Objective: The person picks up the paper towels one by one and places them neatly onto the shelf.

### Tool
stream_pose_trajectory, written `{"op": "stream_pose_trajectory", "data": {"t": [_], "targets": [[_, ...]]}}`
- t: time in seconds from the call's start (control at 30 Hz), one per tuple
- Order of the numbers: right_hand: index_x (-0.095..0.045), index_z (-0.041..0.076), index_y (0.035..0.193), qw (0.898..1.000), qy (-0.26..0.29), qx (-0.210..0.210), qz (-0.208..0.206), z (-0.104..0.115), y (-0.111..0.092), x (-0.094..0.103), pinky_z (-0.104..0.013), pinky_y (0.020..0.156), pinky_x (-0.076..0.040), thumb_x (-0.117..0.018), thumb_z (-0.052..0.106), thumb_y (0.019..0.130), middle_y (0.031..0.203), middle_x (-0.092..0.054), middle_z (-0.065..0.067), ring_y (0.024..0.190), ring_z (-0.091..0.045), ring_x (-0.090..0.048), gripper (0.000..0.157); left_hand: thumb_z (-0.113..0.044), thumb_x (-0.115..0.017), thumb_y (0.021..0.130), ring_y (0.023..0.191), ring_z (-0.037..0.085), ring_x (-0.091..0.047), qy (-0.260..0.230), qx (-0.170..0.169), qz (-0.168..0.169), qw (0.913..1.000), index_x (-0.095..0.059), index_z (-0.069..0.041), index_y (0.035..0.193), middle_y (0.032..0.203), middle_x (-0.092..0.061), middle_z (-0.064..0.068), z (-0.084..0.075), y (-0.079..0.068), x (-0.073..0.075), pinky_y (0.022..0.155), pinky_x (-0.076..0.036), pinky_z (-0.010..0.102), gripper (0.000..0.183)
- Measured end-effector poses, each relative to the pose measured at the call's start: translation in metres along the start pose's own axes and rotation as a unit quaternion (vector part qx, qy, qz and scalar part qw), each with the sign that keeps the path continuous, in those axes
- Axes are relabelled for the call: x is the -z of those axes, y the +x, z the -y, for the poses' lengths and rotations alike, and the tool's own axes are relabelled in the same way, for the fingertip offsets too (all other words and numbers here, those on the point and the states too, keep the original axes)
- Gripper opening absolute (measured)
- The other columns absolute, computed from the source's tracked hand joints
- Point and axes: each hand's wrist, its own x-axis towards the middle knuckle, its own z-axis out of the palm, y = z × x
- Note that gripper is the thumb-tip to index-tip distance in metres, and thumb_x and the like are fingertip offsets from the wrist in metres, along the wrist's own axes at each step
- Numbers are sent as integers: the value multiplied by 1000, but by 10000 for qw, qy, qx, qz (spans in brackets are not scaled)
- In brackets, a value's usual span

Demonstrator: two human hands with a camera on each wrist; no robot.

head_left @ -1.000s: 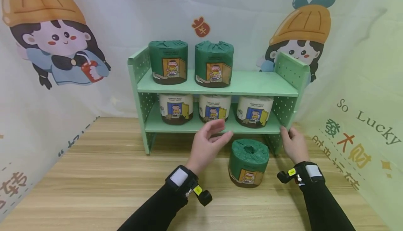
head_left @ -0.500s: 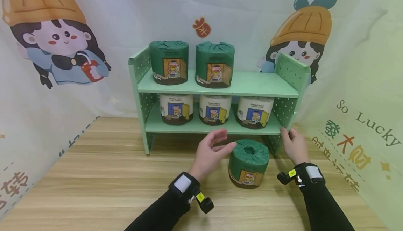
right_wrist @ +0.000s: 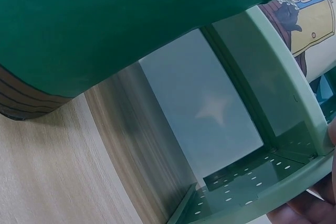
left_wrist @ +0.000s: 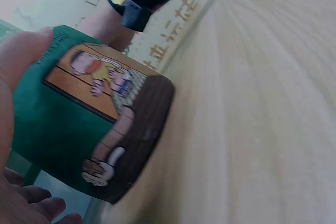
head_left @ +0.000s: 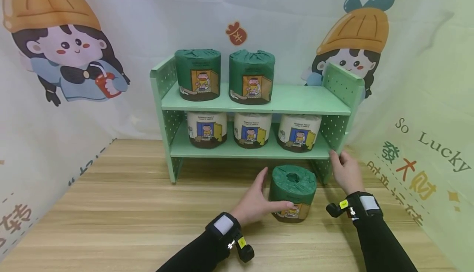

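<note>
A green-wrapped toilet roll [head_left: 292,181] stands upright on the wooden table in front of the shelf. My left hand [head_left: 255,204] is at its left side, thumb stretched across the front and fingers spread toward the back. In the left wrist view the thumb lies over the green toilet roll [left_wrist: 68,114], while the fingers [left_wrist: 42,203] are apart from it. My right hand [head_left: 346,171] holds the lower right side panel of the light green shelf [head_left: 311,99]. The right wrist view has its fingers [right_wrist: 310,208] around the edge of the panel [right_wrist: 247,198].
Two green toilet rolls [head_left: 198,74] stand on the upper board's left and middle. Three white toilet rolls [head_left: 207,130] line the lower board. A printed cloth backdrop [head_left: 148,17] hangs behind and beside the wooden table [head_left: 129,206].
My left hand has come down and toward me, from in front of the lower board to around the left side of the green toilet roll. The right hand keeps its hold on the shelf.
</note>
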Motion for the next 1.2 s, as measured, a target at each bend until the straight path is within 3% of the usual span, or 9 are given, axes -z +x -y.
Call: {"op": "stream_pose_trajectory", "data": {"t": [0.37,0.57,0.83,1.2], "targets": [[-61,-1,105,10000,-5,18,8,0,-1,1,-30,45,-41,-39,39,108,69,-54,-10,57,-21,-49,46,-36,-87,77,134,24,-32,-227,-415,161,9988,-6,-16,159,149,-39,3,11,4,-4,112,-27,51,117],[-60,-1,100,10000,-31,25,-13,0,-2,0,-30,43,-40,-39,39,108,66,-52,-8,54,-20,-47,46,-37,-89,74,131,22,-35,-88,-424,68,9990,-10,-14,158,146,-37,7,10,4,-5,110,-31,48,117],[-60,-2,101,10000,-63,-13,31,-1,-4,1,-29,43,-39,-38,40,108,66,-52,-8,52,-16,-46,48,-42,-90,72,122,26,-42,136,-369,70,9992,-33,-11,151,132,-39,6,10,4,-6,101,-43,44,102],[-59,-1,98,10000,-33,37,16,1,-2,1,-29,41,-38,-39,40,108,64,-51,-7,50,-16,-45,47,-42,-91,70,122,17,-45,-151,-265,138,9994,-27,-16,151,136,-46,-1,11,2,-4,104,-41,43,106]]}}
